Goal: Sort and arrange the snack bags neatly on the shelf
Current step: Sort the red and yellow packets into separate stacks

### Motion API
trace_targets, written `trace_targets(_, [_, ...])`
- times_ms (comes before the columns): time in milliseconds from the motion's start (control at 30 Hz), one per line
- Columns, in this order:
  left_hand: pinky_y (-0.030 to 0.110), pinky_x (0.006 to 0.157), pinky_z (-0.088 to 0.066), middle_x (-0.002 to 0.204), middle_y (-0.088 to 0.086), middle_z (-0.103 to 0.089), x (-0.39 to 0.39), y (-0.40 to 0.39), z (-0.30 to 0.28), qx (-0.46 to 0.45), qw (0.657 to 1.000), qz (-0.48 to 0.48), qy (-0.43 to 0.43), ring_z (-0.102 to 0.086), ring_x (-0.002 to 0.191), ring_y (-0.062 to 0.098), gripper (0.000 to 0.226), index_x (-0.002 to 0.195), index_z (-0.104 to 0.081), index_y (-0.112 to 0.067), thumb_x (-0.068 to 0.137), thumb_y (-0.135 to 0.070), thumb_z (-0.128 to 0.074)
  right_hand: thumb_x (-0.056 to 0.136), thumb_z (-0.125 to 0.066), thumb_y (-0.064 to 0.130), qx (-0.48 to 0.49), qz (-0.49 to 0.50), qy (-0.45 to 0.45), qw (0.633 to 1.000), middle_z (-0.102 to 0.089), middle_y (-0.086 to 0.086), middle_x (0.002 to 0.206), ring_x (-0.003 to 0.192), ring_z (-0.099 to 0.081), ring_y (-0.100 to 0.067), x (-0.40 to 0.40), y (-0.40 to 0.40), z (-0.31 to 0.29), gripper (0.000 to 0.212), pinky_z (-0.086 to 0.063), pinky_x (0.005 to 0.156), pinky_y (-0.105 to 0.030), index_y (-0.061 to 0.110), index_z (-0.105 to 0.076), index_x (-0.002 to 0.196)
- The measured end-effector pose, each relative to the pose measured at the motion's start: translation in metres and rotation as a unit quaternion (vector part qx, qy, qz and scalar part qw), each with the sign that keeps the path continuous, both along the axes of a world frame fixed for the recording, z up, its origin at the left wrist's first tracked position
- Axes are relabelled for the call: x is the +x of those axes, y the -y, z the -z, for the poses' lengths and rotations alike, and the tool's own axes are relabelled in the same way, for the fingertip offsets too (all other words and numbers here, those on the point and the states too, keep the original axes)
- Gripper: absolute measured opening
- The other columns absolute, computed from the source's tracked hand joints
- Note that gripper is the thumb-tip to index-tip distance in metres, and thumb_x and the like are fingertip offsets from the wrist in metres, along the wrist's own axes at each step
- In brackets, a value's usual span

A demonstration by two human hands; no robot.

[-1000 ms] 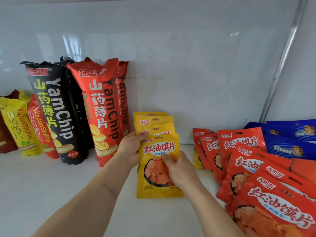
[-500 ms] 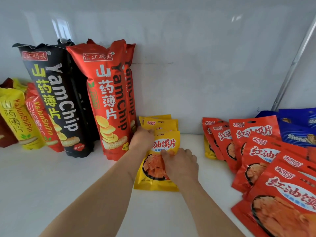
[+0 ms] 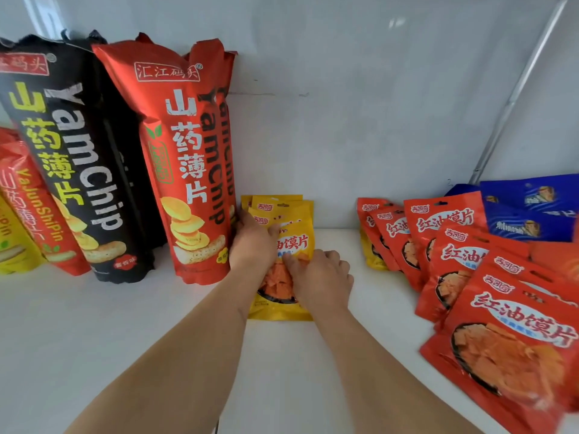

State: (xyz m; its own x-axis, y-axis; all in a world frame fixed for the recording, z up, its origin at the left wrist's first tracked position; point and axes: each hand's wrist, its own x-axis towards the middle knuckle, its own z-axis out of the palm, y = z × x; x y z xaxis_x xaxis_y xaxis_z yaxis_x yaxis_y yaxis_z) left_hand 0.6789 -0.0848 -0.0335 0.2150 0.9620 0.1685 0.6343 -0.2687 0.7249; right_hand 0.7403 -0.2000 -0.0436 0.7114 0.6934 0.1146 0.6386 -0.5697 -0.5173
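Lighting bright, even and diffuse. Soft window glare on the glossy back wall (image 3: 360, 126) at upper left and upper centre. Shadows faint on the shelf (image 3: 94, 339). Wide-angle bowing at edges; the nearest red bag (image 3: 513, 349) slightly blurred.

Your left hand (image 3: 252, 242) and right hand (image 3: 319, 277) cover much of the front yellow bag (image 3: 282, 311), so you read only part of its label, and the grip of your fingers on it is hard to make out. The yellow bags behind it (image 3: 279, 205) show only their top edges. At the left edge, the small yellow bag (image 3: 12, 245) and the black YamChip bag (image 3: 78, 158) are cut off. A second red YamChip bag (image 3: 227, 120) hides behind the front red one (image 3: 181, 158). At the right, the nearest red bag (image 3: 507, 346) is blurred and runs out of view; print on the blue bags (image 3: 532, 208) is too smeared to read.
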Motion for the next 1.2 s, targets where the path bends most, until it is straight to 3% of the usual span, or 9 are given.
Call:
trace_targets(133, [0.045,0.107,-0.040,0.153,0.027,-0.035,0.000,-0.001,-0.005,0.018,0.998,0.010,-0.066,-0.042,0.139,0.040,0.085,0.156,-0.001,0.005,0.103,-0.042,-0.049,0.091,-0.039,0.070,0.002,0.019,-0.002,1.000,-0.052,-0.008,0.127,0.121,-0.043,-0.032,-0.002,-0.002,0.001,0.067,-0.034,0.098,-0.044,0.013,-0.056,0.123])
trace_targets(433, [0.049,0.114,-0.033,0.153,0.026,-0.031,0.004,0.003,-0.013,0.066,0.996,0.002,-0.054,-0.034,0.140,0.043,0.068,0.150,-0.020,0.005,0.101,-0.031,-0.051,0.090,-0.051,0.064,0.091,0.006,-0.077,0.993,-0.053,-0.009,0.129,0.122,-0.043,-0.030,0.003,0.011,-0.006,0.066,-0.036,0.100,-0.039,0.012,-0.050,0.130])
trace_targets(533, [0.049,0.115,-0.029,0.150,0.026,-0.032,0.006,0.009,-0.017,0.125,0.989,-0.009,-0.071,-0.032,0.139,0.043,0.065,0.148,-0.026,0.007,0.099,-0.027,-0.052,0.093,-0.050,0.060,0.118,-0.012,-0.083,0.989,-0.051,-0.007,0.133,0.127,-0.042,-0.027,0.012,0.027,-0.013,0.064,-0.039,0.101,-0.039,0.013,-0.048,0.136])
trace_targets(667, [0.051,0.117,-0.022,0.160,0.019,-0.024,0.015,0.035,-0.025,0.211,0.974,-0.027,-0.081,-0.019,0.148,0.039,0.068,0.150,-0.030,0.001,0.095,-0.030,-0.056,0.093,-0.053,0.053,0.136,-0.021,-0.039,0.990,-0.056,-0.002,0.129,0.124,-0.050,-0.023,0.039,0.071,-0.028,0.051,-0.042,0.101,-0.038,0.018,-0.056,0.130])
trace_targets(800, [0.052,0.111,-0.034,0.148,0.022,-0.044,0.045,0.086,-0.028,0.342,0.938,0.054,-0.019,-0.038,0.137,0.044,0.059,0.137,-0.050,0.003,0.091,-0.033,-0.055,0.091,-0.054,0.056,0.184,0.006,-0.016,0.983,-0.062,0.005,0.120,0.116,-0.058,-0.017,0.072,0.137,-0.032,0.041,-0.049,0.097,-0.044,0.027,-0.060,0.119])
trace_targets(867, [0.046,0.111,-0.034,0.140,0.022,-0.052,0.067,0.120,-0.028,0.313,0.941,0.129,0.011,-0.046,0.130,0.042,0.057,0.131,-0.056,0.002,0.092,-0.038,-0.046,0.091,-0.056,0.053,0.211,0.028,0.005,0.977,-0.063,0.009,0.109,0.106,-0.061,-0.014,0.084,0.173,-0.031,0.026,-0.052,0.090,-0.040,0.032,-0.059,0.107])
trace_targets(933, [0.038,0.107,-0.034,0.137,0.015,-0.055,0.085,0.157,-0.026,0.176,0.960,0.217,0.027,-0.049,0.128,0.035,0.048,0.131,-0.058,-0.006,0.098,-0.040,-0.050,0.092,-0.058,0.046,0.227,0.057,0.028,0.972,-0.060,0.010,0.104,0.102,-0.060,-0.014,0.095,0.210,-0.028,0.017,-0.049,0.088,-0.036,0.034,-0.058,0.103])
trace_targets(1033, [0.035,0.102,-0.042,0.134,0.006,-0.058,0.104,0.195,-0.013,0.067,0.961,0.265,-0.027,-0.053,0.126,0.027,0.048,0.129,-0.061,-0.018,0.098,-0.053,-0.051,0.091,-0.057,0.048,0.213,0.120,0.040,0.969,-0.055,0.009,0.106,0.103,-0.060,-0.019,0.113,0.257,-0.022,0.031,-0.050,0.087,-0.039,0.028,-0.057,0.115])
trace_targets(1200, [0.039,0.095,-0.048,0.124,0.000,-0.062,0.119,0.221,-0.006,0.050,0.956,0.262,-0.126,-0.057,0.117,0.022,0.059,0.114,-0.061,-0.026,0.087,-0.076,-0.047,0.084,-0.052,0.059,0.122,0.192,0.023,0.974,-0.055,-0.002,0.123,0.115,-0.051,-0.033,0.140,0.293,-0.020,0.048,-0.047,0.091,-0.047,0.028,-0.050,0.120])
